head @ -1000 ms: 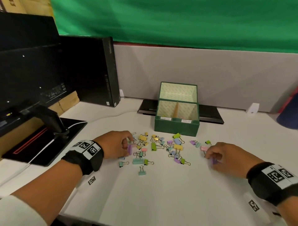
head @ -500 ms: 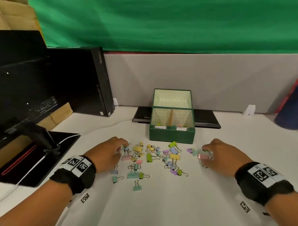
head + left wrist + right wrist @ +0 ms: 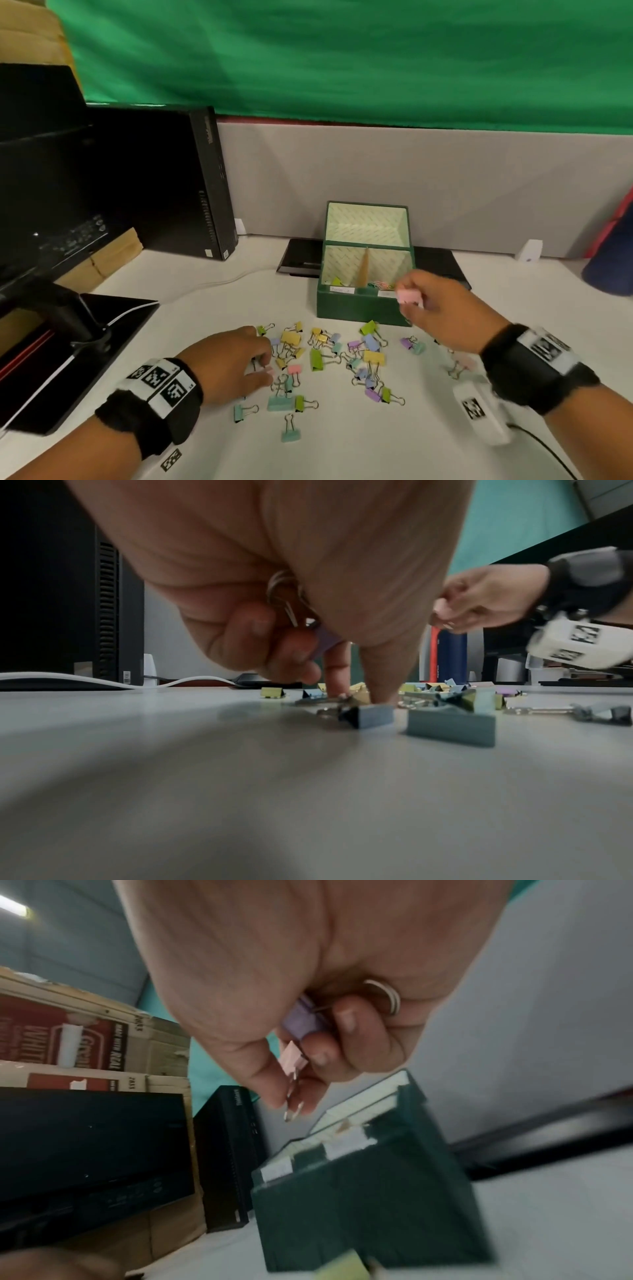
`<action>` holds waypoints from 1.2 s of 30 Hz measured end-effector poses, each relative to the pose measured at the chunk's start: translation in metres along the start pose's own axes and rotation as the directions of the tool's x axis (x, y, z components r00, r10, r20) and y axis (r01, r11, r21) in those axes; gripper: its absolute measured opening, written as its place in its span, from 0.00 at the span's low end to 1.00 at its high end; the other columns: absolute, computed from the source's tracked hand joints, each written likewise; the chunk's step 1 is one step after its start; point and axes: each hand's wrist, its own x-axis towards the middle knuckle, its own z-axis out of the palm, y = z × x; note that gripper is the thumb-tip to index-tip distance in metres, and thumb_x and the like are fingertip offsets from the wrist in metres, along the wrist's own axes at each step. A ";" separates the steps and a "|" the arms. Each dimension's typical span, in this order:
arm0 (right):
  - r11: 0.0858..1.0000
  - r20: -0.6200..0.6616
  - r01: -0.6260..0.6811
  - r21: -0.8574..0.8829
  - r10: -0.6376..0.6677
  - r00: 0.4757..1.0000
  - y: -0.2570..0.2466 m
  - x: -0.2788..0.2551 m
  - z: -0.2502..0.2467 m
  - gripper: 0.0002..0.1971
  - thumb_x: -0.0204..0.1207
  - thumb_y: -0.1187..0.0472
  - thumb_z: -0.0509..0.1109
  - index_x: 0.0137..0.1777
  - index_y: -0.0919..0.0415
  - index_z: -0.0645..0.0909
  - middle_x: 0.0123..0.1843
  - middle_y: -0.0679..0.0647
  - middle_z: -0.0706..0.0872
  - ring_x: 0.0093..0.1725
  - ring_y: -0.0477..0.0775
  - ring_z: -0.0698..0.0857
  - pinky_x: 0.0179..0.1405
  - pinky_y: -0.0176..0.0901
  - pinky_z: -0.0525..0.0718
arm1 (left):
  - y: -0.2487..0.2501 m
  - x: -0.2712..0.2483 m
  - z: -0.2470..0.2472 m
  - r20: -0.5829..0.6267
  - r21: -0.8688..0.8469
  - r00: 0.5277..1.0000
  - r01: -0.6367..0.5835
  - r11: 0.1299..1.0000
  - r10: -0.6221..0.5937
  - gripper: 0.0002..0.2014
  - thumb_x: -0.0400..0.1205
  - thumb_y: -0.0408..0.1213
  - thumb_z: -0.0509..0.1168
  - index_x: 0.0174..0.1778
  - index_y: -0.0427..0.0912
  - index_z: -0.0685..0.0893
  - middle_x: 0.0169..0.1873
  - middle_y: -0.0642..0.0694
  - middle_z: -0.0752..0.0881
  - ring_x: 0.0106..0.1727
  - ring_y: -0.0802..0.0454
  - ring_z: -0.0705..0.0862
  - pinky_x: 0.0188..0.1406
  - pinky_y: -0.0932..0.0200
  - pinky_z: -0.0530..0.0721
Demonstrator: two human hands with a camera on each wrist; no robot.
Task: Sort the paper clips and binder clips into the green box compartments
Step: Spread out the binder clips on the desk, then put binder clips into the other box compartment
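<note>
A green box (image 3: 356, 310) stands open, with a divider down its middle. A green binder clip (image 3: 337, 281) lies in its left compartment and coloured paper clips (image 3: 380, 284) in its right. My right hand (image 3: 406, 298) hovers at the box's front right corner, pinching a pink binder clip (image 3: 409, 296) (image 3: 293, 1060). A purple clip (image 3: 303, 1022) is tucked in its palm. My left hand (image 3: 263, 368) is low at the left edge of the pile of clips (image 3: 342, 356). Its curled fingers hold a purple binder clip (image 3: 325, 641), and its fingertips (image 3: 380, 693) touch the table among clips.
A black computer tower (image 3: 191, 185) and a monitor stand (image 3: 68, 318) fill the left side. A flat black device (image 3: 301, 257) lies behind the box. A white tagged device (image 3: 483, 414) sits by my right wrist, and a blue and red object (image 3: 613, 260) at the far right.
My right hand has risen off the table with the pink clip and moved toward the box's front right corner. My left hand stays at the pile's left edge.
</note>
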 end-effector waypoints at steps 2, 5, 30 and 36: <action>0.999 -0.024 0.052 0.003 -0.052 0.998 -0.019 0.034 -0.002 0.06 0.82 0.56 0.68 0.55 0.43 0.78 0.49 0.43 0.85 0.48 0.45 0.85 0.49 0.42 0.86 | 0.003 -0.002 0.000 0.015 0.020 1.000 -0.022 1.000 0.022 0.13 0.79 0.65 0.62 0.52 0.63 0.76 0.50 0.62 0.72 0.42 0.61 0.78 0.42 0.66 0.76; 0.998 -0.027 0.052 0.027 -0.051 0.998 -0.043 0.086 0.004 0.06 0.82 0.58 0.65 0.54 0.46 0.79 0.48 0.47 0.85 0.46 0.50 0.85 0.48 0.46 0.87 | 0.003 -0.005 -0.001 -0.018 0.000 0.999 -0.031 1.000 0.031 0.13 0.78 0.66 0.62 0.48 0.64 0.73 0.50 0.62 0.72 0.42 0.60 0.80 0.43 0.64 0.80; 0.930 0.157 -0.205 -0.304 0.261 0.952 0.096 -0.028 -0.003 0.13 0.78 0.35 0.66 0.56 0.39 0.76 0.51 0.39 0.81 0.48 0.41 0.82 0.52 0.38 0.80 | 0.104 0.166 -0.089 -0.222 -0.059 0.972 -0.091 0.994 0.076 0.28 0.80 0.63 0.64 0.74 0.54 0.73 0.66 0.46 0.77 0.55 0.50 0.84 0.54 0.52 0.84; 0.944 0.156 -0.160 -0.288 0.211 0.965 0.089 -0.020 0.003 0.17 0.83 0.41 0.64 0.69 0.40 0.75 0.55 0.40 0.78 0.49 0.41 0.82 0.55 0.36 0.80 | 0.085 0.133 -0.089 -0.355 -0.079 0.927 -0.160 0.984 0.122 0.31 0.83 0.57 0.64 0.82 0.55 0.66 0.76 0.48 0.75 0.73 0.47 0.76 0.70 0.49 0.78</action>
